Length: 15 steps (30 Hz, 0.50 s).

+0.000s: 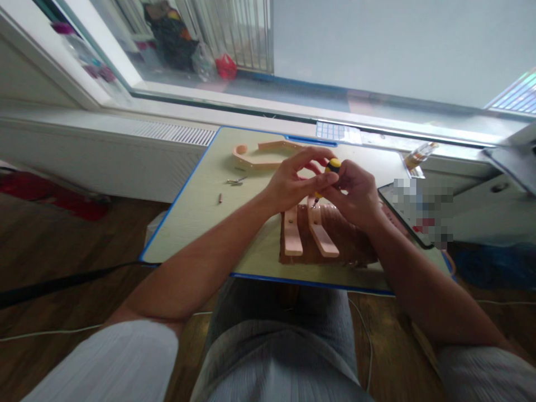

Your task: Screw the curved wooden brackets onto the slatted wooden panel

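Note:
Both my hands are on a short screwdriver (pixel 334 166) with a yellow and black handle. My left hand (pixel 296 176) closes its thumb and fingers on the handle from the left. My right hand (pixel 358 190) is curled round it from the right. The screwdriver slants down, its tip at the upper part of a bent wooden piece (pixel 324 241). Beside it on the left lies a similar bent wooden piece (pixel 293 240) with a dark hole or screw in it. Both rest on a brown, shiny-surfaced block (pixel 352 240), partly hidden under my right forearm.
More bent wooden pieces (pixel 259 165) lie at the back of the blue-edged table (pixel 195 206). Several small screws or bits (pixel 237 182) are scattered at left. A dark-edged tablet (pixel 391 201), partly blurred out, stands at right near a clear bottle (pixel 420 155). A window is behind.

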Each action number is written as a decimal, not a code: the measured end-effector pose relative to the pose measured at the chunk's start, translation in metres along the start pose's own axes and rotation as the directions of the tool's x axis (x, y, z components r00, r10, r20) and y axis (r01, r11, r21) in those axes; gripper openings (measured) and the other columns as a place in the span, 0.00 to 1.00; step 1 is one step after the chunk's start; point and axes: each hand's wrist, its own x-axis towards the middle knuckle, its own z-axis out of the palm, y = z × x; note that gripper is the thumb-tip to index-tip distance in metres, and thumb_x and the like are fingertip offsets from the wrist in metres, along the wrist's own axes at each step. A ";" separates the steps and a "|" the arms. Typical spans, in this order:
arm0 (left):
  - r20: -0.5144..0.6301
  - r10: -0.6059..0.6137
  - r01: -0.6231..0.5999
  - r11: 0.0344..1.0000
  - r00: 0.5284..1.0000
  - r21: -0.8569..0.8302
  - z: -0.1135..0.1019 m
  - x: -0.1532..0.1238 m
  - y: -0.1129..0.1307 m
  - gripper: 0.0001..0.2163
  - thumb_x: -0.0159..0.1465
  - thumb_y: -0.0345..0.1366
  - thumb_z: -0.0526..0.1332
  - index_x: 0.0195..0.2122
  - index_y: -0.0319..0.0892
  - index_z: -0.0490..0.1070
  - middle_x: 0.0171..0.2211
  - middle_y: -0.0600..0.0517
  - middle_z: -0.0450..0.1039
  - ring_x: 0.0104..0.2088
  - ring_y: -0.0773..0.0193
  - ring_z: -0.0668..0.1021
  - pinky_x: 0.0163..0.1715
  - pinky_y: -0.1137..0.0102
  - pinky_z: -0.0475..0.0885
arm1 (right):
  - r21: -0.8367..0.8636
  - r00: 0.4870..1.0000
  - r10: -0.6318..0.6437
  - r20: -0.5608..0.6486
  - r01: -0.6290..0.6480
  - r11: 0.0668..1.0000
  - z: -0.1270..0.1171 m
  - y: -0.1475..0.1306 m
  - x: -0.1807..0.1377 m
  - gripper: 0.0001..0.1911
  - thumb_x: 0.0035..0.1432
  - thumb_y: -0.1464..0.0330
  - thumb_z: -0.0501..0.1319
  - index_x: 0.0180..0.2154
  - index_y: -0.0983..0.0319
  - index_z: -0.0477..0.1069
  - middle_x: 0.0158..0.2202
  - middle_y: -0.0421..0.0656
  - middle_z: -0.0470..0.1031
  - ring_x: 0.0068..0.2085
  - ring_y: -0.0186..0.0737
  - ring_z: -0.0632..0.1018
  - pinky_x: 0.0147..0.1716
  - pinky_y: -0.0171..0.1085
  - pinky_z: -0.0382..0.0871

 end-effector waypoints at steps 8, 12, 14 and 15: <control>-0.024 -0.033 0.033 0.999 0.999 0.008 0.000 -0.001 -0.006 0.17 0.63 0.49 0.80 0.49 0.48 0.87 0.48 0.50 0.82 0.46 0.63 0.82 0.51 0.66 0.80 | -0.041 0.999 -0.010 -0.048 0.008 0.999 0.001 0.001 0.001 0.23 0.59 0.60 0.79 0.29 0.56 0.66 0.24 0.32 0.65 0.25 0.29 0.63 0.24 0.35 0.56; -0.015 -0.020 0.020 1.000 1.000 -0.020 -0.002 -0.001 -0.007 0.15 0.64 0.48 0.80 0.51 0.52 0.88 0.49 0.51 0.81 0.47 0.63 0.82 0.50 0.66 0.80 | 0.042 0.997 0.042 0.061 -0.045 0.998 -0.005 0.003 0.000 0.14 0.65 0.57 0.76 0.35 0.57 0.78 0.27 0.36 0.71 0.28 0.33 0.68 0.26 0.38 0.62; -0.010 -0.017 0.017 1.000 1.000 -0.021 -0.002 -0.001 -0.006 0.15 0.65 0.48 0.79 0.51 0.53 0.88 0.49 0.51 0.81 0.49 0.61 0.82 0.51 0.65 0.80 | 0.073 0.993 0.053 0.101 -0.061 0.995 -0.006 0.003 -0.001 0.15 0.67 0.54 0.75 0.36 0.58 0.79 0.28 0.37 0.73 0.29 0.34 0.71 0.28 0.39 0.65; -0.011 -0.020 0.020 1.000 1.000 -0.015 -0.002 -0.001 -0.005 0.15 0.65 0.48 0.79 0.50 0.53 0.88 0.49 0.50 0.81 0.50 0.61 0.82 0.51 0.66 0.80 | 0.067 0.993 0.051 0.104 -0.058 0.996 -0.007 0.003 -0.001 0.17 0.68 0.53 0.74 0.34 0.58 0.79 0.28 0.38 0.74 0.29 0.34 0.71 0.28 0.39 0.65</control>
